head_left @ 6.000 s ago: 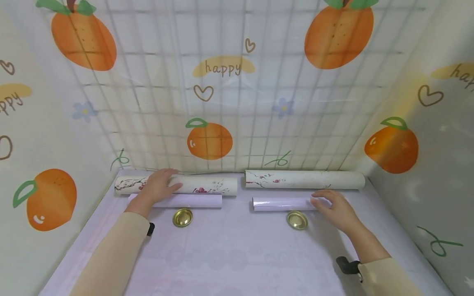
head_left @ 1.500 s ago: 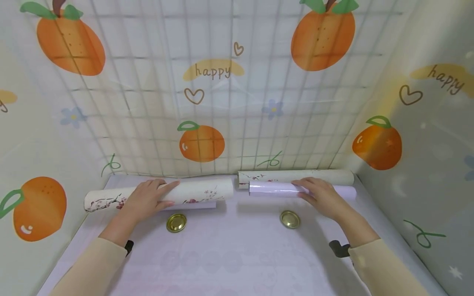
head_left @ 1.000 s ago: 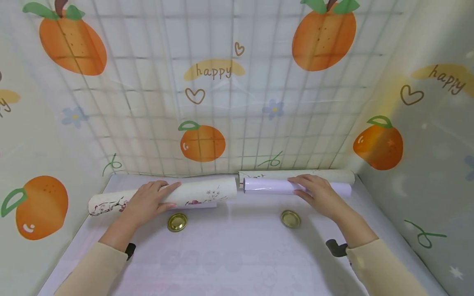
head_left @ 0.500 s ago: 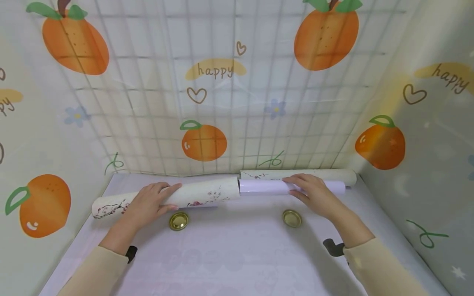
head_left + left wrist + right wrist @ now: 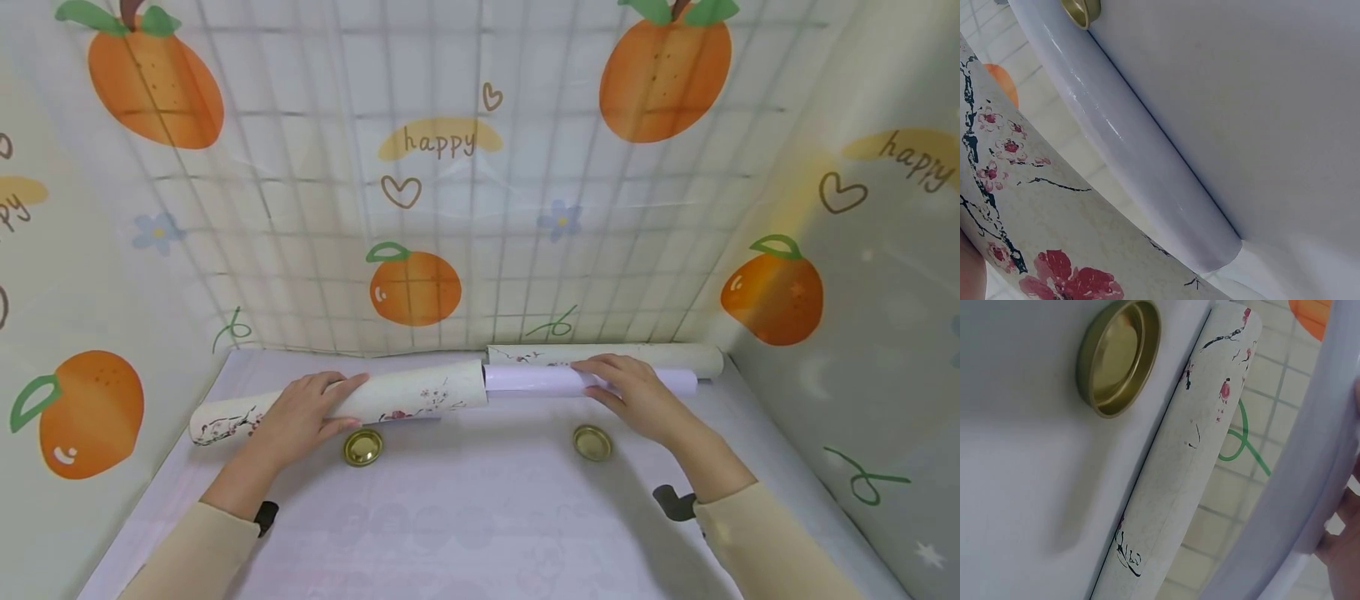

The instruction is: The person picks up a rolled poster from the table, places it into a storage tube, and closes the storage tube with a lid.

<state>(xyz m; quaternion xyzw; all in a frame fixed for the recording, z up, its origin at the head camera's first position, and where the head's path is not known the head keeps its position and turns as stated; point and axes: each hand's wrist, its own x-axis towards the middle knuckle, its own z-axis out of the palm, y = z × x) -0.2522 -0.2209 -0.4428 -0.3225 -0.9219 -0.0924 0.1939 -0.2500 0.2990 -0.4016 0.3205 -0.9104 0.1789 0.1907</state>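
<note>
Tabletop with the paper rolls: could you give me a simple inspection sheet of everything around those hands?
Surface: pale lilac tabletop, faintly patterned.
Job's things: held floral roll meets held lilac roll end to end; whether one enters the other, I cannot tell. Second floral roll lies along the back; second lilac roll lies on the table.
Clutter: left gold dish and right gold dish, apart on the table.
Hands: left hand holds a floral roll; right hand holds a lilac roll.
Cables: nothing seen.
Surroundings: back sheet printed with oranges, hearts and "happy".
</note>
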